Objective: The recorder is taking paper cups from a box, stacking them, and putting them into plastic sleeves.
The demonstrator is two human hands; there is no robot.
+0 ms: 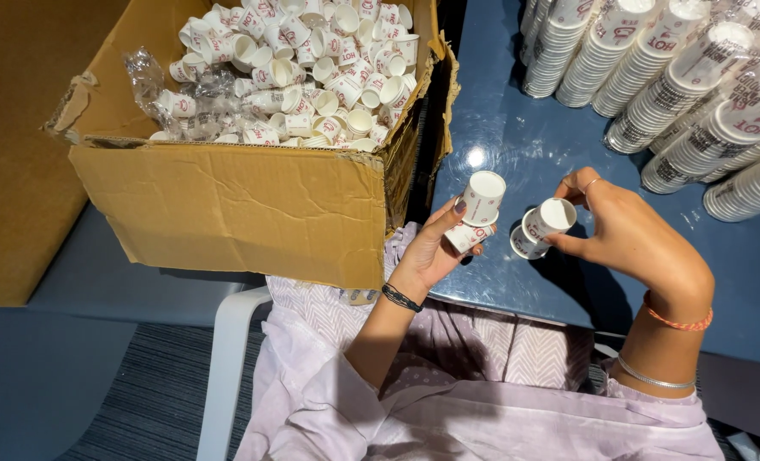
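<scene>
From the head view, my left hand (pixel 435 248) sits just left of the frame's centre, palm up, fingers curled around a small stack of white paper cups with red print (pixel 479 207). The top cup stands up out of my fingers with its pale base facing the camera, and a second one lies lower in my palm. So that hand is clenched around cups.

My right hand (pixel 632 235) is right of centre, thumb and fingertips pinching another pair of the same cups (pixel 542 226), nested together and tilted on their side, the base of the front one turned toward the camera. The two handfuls are near each other but not touching, both held above the dark blue table (pixel 517 128).

In the upper left of the frame an open cardboard box (pixel 243 201) stands on a seat beside the table. It is full of loose cups (pixel 312 60) of this kind, tumbled every way, with some crumpled clear plastic wrap (pixel 154 81) at its left edge.

In the upper right, long nested cup stacks (pixel 696 85) lie on the table, fanned side by side, well apart from my hands.

Along the bottom is my lap in pale lilac cloth (pixel 448 401).
</scene>
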